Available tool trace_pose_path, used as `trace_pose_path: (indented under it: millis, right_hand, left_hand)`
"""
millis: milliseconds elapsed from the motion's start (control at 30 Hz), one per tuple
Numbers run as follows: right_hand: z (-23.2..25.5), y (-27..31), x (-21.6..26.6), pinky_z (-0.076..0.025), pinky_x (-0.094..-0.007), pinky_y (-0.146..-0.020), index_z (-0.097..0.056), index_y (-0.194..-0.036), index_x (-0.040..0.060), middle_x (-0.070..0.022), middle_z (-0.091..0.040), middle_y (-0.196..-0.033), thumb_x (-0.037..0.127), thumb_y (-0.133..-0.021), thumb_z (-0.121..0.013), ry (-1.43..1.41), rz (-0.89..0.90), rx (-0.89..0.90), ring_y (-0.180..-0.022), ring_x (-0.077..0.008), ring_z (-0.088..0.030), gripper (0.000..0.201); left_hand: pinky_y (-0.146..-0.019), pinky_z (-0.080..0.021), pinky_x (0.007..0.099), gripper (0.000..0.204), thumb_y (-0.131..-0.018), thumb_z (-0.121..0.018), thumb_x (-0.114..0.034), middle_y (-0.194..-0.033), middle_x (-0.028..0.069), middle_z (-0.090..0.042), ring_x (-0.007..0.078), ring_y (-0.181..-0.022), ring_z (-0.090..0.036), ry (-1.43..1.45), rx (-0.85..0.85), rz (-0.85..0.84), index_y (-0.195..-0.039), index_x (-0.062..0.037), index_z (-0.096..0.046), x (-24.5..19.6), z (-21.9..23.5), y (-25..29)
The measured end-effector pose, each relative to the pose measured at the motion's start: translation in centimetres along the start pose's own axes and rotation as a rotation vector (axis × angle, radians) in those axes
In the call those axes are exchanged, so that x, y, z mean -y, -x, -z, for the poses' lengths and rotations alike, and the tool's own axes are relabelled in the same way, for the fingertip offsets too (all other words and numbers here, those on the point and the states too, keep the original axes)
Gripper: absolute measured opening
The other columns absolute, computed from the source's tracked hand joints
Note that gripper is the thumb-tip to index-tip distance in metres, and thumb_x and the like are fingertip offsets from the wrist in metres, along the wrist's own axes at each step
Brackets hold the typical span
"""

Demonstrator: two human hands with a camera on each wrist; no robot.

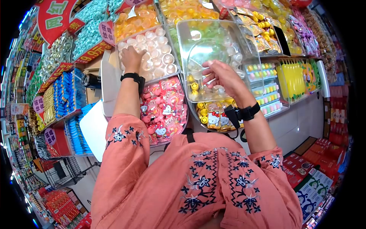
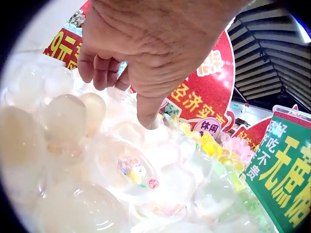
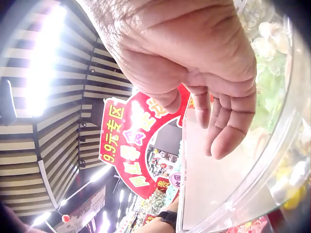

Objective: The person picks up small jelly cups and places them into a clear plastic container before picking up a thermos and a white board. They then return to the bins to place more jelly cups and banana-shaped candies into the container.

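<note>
My left hand (image 1: 132,60) reaches over a bin of pale, clear-domed jelly cups (image 1: 157,57) at its left side. In the left wrist view this hand (image 2: 150,43) points its slightly bent fingers down, the thumb tip touching or just over the cups (image 2: 65,116); no cup shows in its grip. My right hand (image 1: 225,79) hovers, fingers loosely spread, over a large transparent plastic lid or tray (image 1: 202,30) above green cups. Seen from the right wrist, the hand (image 3: 194,63) has relaxed fingers and an empty palm side, near a curved clear plastic edge (image 3: 265,187).
Pink packets (image 1: 164,110) fill a bin below the left hand. Orange cups (image 1: 139,19) lie behind, with yellow toys and packets (image 1: 219,114) below the clear lid. Marshmallow-like sweets (image 1: 267,89) stand at right. A white panel (image 1: 93,126) and black bottle (image 1: 90,80) are at left.
</note>
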State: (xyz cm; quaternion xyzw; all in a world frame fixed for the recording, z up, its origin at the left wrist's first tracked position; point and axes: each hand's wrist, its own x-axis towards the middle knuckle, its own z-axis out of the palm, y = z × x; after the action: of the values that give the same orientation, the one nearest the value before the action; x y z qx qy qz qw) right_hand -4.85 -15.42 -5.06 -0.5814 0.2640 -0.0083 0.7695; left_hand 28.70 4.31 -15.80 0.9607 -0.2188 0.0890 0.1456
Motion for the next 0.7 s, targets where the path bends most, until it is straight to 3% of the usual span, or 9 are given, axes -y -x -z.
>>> trace_pose_path:
  millis: [100,200,300,367,400,467,533,667,700]
  right_hand:
    - [0.5,0.1,0.9,-0.056,-0.0292,-0.066,-0.059,-0.120,-0.0008,-0.0113,-0.063,-0.103,0.037,-0.102,-0.054,0.011,0.024,-0.010,-0.083,-0.0171,-0.066,0.042]
    - [1.7,-0.3,2.6,-0.056,-0.0296,-0.065,-0.059,-0.121,-0.0013,-0.0121,-0.064,-0.104,0.036,-0.101,-0.054,0.083,0.077,-0.068,-0.083,-0.0173,-0.066,0.043]
    - [2.9,-0.7,5.1,-0.056,-0.0291,-0.065,-0.062,-0.119,-0.0002,-0.0094,-0.068,-0.090,0.033,-0.102,-0.052,0.161,0.190,-0.071,-0.078,-0.0165,-0.067,0.039]
    - [3.8,-1.3,6.3,-0.057,-0.0294,-0.068,-0.063,-0.120,0.0012,-0.0077,-0.069,-0.081,0.024,-0.102,-0.048,0.217,0.264,-0.054,-0.076,-0.0155,-0.068,0.033]
    - [3.8,-1.5,6.5,-0.056,-0.0290,-0.069,-0.062,-0.123,0.0025,-0.0063,-0.068,-0.082,0.023,-0.102,-0.048,0.257,0.261,-0.064,-0.076,-0.0146,-0.067,0.032]
    - [2.9,-2.1,7.2,-0.056,-0.0281,-0.071,-0.059,-0.127,0.0052,-0.0037,-0.068,-0.084,0.022,-0.101,-0.048,0.340,0.267,-0.072,-0.078,-0.0129,-0.067,0.033]
    - [1.9,-3.6,6.1,-0.056,-0.0286,-0.070,-0.055,-0.133,0.0065,-0.0065,-0.068,-0.091,0.021,-0.094,-0.054,0.457,0.227,-0.044,-0.079,-0.0160,-0.066,0.041]
    - [1.1,-7.3,2.8,-0.057,-0.0319,-0.067,-0.054,-0.133,0.0056,-0.0133,-0.067,-0.105,0.030,-0.088,-0.065,0.888,0.060,0.129,-0.085,-0.0196,-0.066,0.052]
    - [1.0,-8.1,1.2,-0.057,-0.0353,-0.064,-0.051,-0.135,0.0058,-0.0174,-0.065,-0.112,0.033,-0.086,-0.067,0.970,0.099,0.134,-0.086,-0.0228,-0.066,0.058]
  left_hand:
    - [-0.093,-0.049,0.0493,0.062,-0.074,-0.082,-0.044,-0.123,0.0287,-0.058,0.0433,-0.114,-0.057,0.052,-0.176,-0.151,-0.114,0.0002,-0.065,1.7,0.5,-1.2]
    - [-0.090,-0.051,0.0423,0.056,-0.082,-0.078,-0.041,-0.120,0.0241,-0.062,0.0361,-0.107,-0.062,0.298,-0.102,0.059,-0.115,0.0017,-0.064,1.5,4.3,-2.7]
    - [-0.085,-0.051,0.0339,0.048,-0.091,-0.071,-0.037,-0.108,0.0151,-0.067,0.0247,-0.094,-0.065,0.998,-0.139,0.012,-0.115,0.0032,-0.063,-1.4,10.8,0.1]
    - [-0.066,-0.044,0.0196,0.038,-0.098,-0.066,-0.029,-0.098,0.0036,-0.065,0.0080,-0.082,-0.059,1.214,-0.070,0.060,-0.121,-0.0004,-0.060,-5.5,16.2,4.6]
    - [-0.066,-0.044,0.0195,0.038,-0.099,-0.064,-0.030,-0.097,0.0038,-0.065,0.0077,-0.081,-0.059,1.281,-0.039,0.074,-0.120,0.0008,-0.060,-7.5,17.8,6.6]
    - [-0.065,-0.044,0.0192,0.037,-0.100,-0.062,-0.031,-0.096,0.0042,-0.065,0.0076,-0.079,-0.060,1.357,0.123,-0.007,-0.119,0.0001,-0.060,-9.3,18.8,9.9]
    - [-0.065,-0.044,0.0190,0.034,-0.101,-0.060,-0.030,-0.095,0.0042,-0.066,0.0070,-0.077,-0.060,1.424,0.272,0.019,-0.119,-0.0011,-0.061,-10.6,18.0,12.3]
    - [-0.064,-0.044,0.0187,0.032,-0.101,-0.060,-0.029,-0.094,0.0027,-0.066,0.0063,-0.076,-0.059,1.483,0.369,0.082,-0.118,-0.0020,-0.062,-11.3,15.7,15.0]
    - [-0.064,-0.044,0.0187,0.032,-0.101,-0.060,-0.029,-0.094,0.0028,-0.066,0.0064,-0.075,-0.059,1.487,0.371,0.094,-0.118,-0.0020,-0.062,-11.2,15.7,15.2]
